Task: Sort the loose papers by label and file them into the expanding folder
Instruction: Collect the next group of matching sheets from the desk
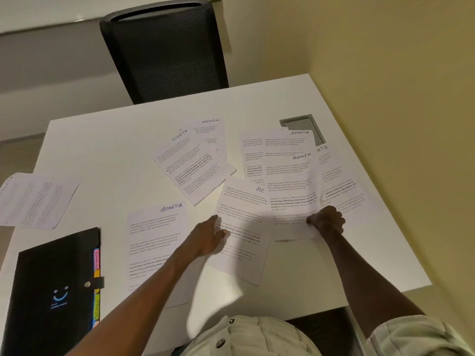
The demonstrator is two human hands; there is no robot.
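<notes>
- White table, smooth matte top, rectangular; grey recessed panel near its far right corner, partly under papers.
- Black mesh-back chair at far side of table, pushed up to the edge.
- Black expanding folder, closed w/ snap strap, lies flat at near left corner; coloured tabs (pink, orange, green) stick out of its right edge.
- Loose papers, printed white sheets w/ handwritten blue labels, spread flat over table centre & right: "SPORTS" sheet just right of folder; overlapped stack w/ SPORTS on top of ADMIN further back; one sheet hangs over left edge, label too blurred to read.
- Right hand fingers curled, grips bottom edge of "ADMIN" sheet, which is lifted off the right-side pile & bowed.
- Left hand fingers straight & spread a bit, palm down, touching sheet labelled "AD…", rest of label covered.
</notes>
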